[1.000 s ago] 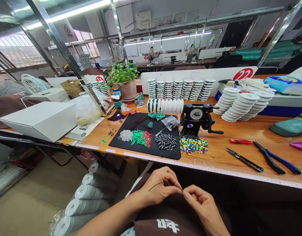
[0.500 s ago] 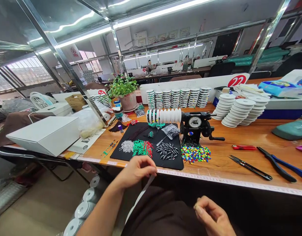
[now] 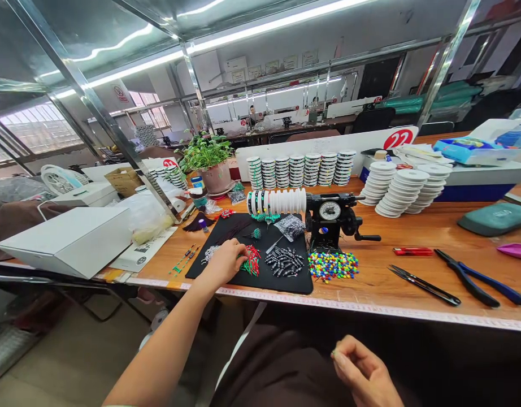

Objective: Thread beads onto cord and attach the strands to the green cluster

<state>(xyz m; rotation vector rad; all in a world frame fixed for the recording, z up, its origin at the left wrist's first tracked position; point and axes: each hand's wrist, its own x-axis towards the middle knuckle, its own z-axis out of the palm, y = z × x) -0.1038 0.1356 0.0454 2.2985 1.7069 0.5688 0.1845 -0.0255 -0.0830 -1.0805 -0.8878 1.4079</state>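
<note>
My left hand (image 3: 230, 261) reaches over the black mat (image 3: 224, 226), down at the green tube-shaped pieces (image 3: 246, 267). Its fingers are curled downward, and whatever lies between the tips is hidden. Beside it are red pieces (image 3: 254, 259) and a partly covered heap of small silvery pieces (image 3: 209, 254). Lower right, in front of the table edge, my right hand (image 3: 362, 367) is closed in a pinch. Something tiny shows at its fingertips, too small to name. Black tube-shaped pieces (image 3: 285, 263) lie farther right on the mat.
A hand-cranked winder (image 3: 328, 217) carries a row of white spools (image 3: 286, 200). Multicoloured beads (image 3: 333, 265) lie beneath it. To the right are tweezers (image 3: 425, 285), pliers (image 3: 476, 277) and a red cutter (image 3: 413, 251). A white box (image 3: 65, 237) stands left, a potted plant (image 3: 212, 169) behind.
My left hand has moved from the table's front edge up and forward onto the green pieces, leaving the white strip at my lap. My right hand stays pinched in nearly the same place.
</note>
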